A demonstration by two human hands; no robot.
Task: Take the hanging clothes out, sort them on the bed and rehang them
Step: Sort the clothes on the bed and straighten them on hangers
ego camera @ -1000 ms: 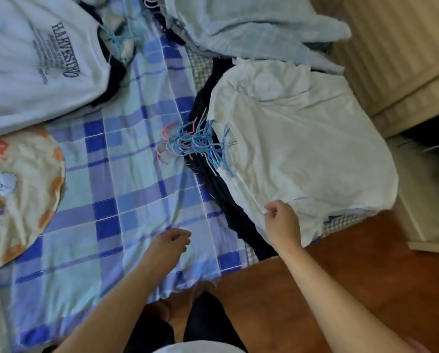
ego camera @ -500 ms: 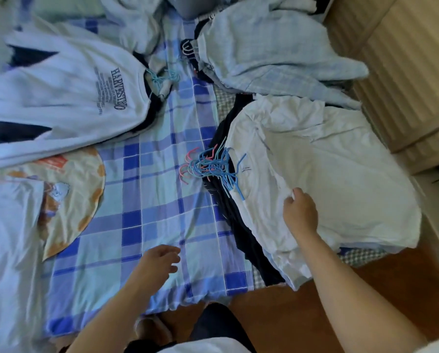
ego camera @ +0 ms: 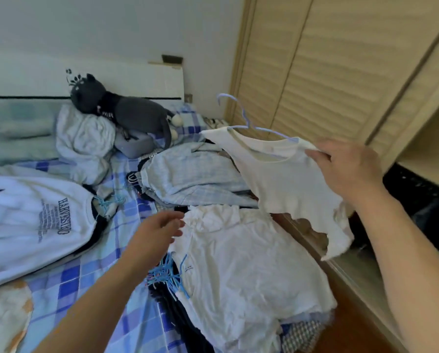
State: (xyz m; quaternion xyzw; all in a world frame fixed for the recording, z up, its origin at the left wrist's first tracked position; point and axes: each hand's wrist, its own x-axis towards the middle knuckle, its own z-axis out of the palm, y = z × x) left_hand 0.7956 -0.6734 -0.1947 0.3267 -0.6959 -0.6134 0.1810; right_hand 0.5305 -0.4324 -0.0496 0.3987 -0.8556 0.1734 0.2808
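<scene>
The right hand grips a small white top by its shoulder and holds it in the air above the bed, near the wardrobe doors. The top hangs on a pale blue hanger whose hook points up. The left hand hovers with relaxed, spread fingers, holding nothing, over the edge of a pile of white shirts lying on the checked sheet beside a bundle of blue hangers. A printed white sweatshirt lies at the left.
</scene>
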